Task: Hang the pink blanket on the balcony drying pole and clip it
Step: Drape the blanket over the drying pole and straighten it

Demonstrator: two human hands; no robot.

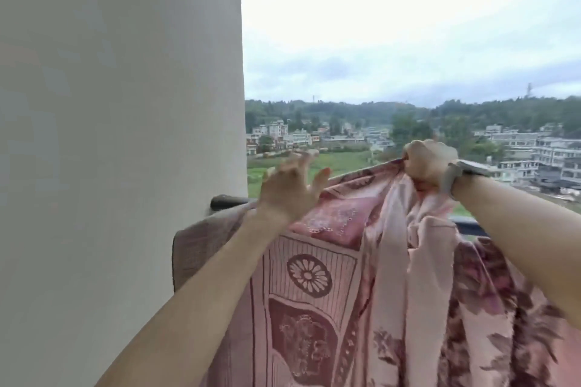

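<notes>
A pale wall (119,135) fills the left of the view, its vertical edge ending where the open sky and a distant town begin. Low on that edge, the dark end of the drying pole (227,200) sticks out from the wall and runs rightward, vanishing under cloth almost at once. A brownish corner of fabric hangs against the wall just below the pole's end.

The left hand (287,190) is raised just right of the wall edge, blurred, its fingers (303,160) spread wide and holding nothing; the palm is close to the top fold of the pink blanket (330,292), but whether it touches cannot be told. The blanket drapes over the pole and hangs down across the lower middle and right of the view, showing a flower roundel and leaf patterns. Its top edge slopes upward to the right.

The right hand (429,165), with a watch (456,177) at the wrist, is closed in a fist around a gathered bunch of blanket lifted above the pole line. Above both hands is open air. A dark railing (468,225) shows beneath the right forearm.
</notes>
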